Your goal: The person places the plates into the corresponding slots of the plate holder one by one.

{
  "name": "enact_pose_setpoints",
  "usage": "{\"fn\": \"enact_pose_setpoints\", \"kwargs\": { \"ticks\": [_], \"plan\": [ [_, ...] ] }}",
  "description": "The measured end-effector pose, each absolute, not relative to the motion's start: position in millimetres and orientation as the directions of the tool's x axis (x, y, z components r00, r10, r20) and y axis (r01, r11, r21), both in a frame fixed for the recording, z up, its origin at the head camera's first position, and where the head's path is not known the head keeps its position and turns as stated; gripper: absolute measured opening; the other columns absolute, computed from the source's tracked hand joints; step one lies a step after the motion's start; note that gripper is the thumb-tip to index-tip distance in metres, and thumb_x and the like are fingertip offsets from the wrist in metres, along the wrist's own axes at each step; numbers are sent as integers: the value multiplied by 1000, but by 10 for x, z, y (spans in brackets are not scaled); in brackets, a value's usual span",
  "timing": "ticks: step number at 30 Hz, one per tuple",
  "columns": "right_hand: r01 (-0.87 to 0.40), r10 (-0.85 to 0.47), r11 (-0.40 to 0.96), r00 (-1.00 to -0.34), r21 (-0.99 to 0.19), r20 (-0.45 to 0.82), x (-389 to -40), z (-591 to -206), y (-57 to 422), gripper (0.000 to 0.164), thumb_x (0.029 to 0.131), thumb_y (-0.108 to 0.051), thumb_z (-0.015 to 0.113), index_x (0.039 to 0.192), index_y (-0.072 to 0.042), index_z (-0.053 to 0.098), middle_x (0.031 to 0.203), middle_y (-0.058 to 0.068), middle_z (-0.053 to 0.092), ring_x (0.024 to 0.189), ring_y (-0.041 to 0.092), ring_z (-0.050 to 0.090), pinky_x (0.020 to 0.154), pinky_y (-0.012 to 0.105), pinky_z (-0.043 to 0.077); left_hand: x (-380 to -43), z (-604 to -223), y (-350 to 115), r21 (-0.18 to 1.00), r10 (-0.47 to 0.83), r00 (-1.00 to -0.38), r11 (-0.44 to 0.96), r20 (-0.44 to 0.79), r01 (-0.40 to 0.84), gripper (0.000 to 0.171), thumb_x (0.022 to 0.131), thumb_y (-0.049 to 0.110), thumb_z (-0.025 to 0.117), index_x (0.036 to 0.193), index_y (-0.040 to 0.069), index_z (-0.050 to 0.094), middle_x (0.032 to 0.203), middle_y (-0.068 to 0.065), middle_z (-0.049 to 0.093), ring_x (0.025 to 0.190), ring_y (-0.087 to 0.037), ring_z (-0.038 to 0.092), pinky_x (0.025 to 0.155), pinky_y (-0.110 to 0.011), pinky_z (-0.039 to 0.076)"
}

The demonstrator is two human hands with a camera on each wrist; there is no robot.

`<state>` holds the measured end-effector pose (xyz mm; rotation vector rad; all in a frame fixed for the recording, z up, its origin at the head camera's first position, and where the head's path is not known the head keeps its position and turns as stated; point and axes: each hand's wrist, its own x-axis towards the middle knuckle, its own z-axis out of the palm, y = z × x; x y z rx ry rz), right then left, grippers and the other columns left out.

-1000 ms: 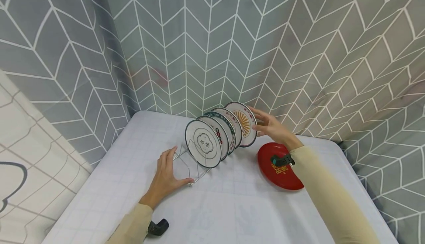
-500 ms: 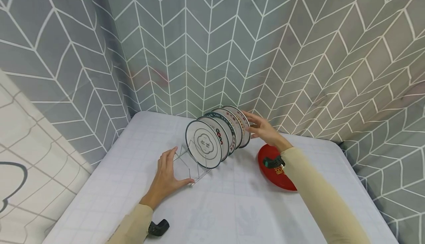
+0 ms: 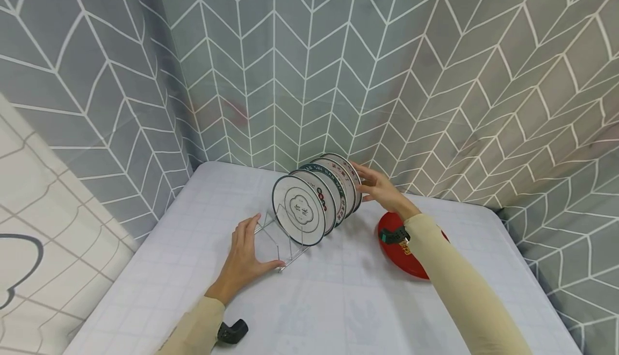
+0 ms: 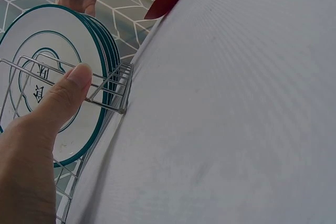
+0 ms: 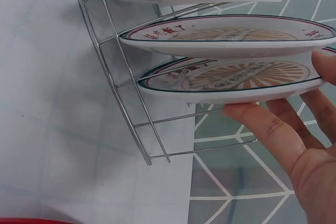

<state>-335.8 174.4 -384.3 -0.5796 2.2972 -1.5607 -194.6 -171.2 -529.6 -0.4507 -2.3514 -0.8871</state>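
Observation:
A wire plate rack [image 3: 293,260] stands on the table with several white, dark-rimmed plates upright in a row. The nearest plate [image 3: 301,210] bears a small flower-shaped outline with lettering. My left hand [image 3: 242,258] grips the rack's near end, thumb on one side and fingers on the other; its thumb [image 4: 63,100] lies against the wires in the left wrist view. My right hand [image 3: 384,189] holds the rim of the farthest plate [image 5: 252,77], a sunburst one, thumb on its face and fingers behind. That plate sits between the wires, beside a matching sunburst plate [image 5: 231,35].
A red plate [image 3: 406,258] with gold lettering lies on the white cloth-covered table [image 3: 348,301], partly under my right forearm. Grey patterned curtains [image 3: 271,75] hang close behind the rack and along both sides.
My right hand has moved left with the farthest plate, bringing it into the rack close to the other plates. My left hand has stayed on the rack.

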Motion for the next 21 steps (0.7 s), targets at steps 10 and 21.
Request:
{"fn": "enact_pose_setpoints", "kwargs": {
  "ticks": [10, 21],
  "plan": [
    [-159, -520, 339, -853, -927, -44, -3416, -3874, 1807, 67, 97, -5, 57, 155, -23, 28, 157, 18, 31, 129, 39, 48, 90, 55, 52, -1941, -5301, -1712, 492, 105, -780, 722, 617, 486, 130, 52, 61, 89, 151, 3, 29, 136, -17, 40, 122, -32, 41, 98, -50, 41],
    [-133, -542, 336, -837, -933, -76, -3526, -3906, 1877, 69, 97, -7, 57, 156, -27, 27, 159, 14, 30, 127, 34, 50, 92, 54, 51, -1943, -5309, -1708, 486, 97, -774, 728, 626, 484, 131, 51, 63, 88, 150, 2, 30, 135, -18, 41, 121, -33, 42, 98, -51, 42]
  ]
}}
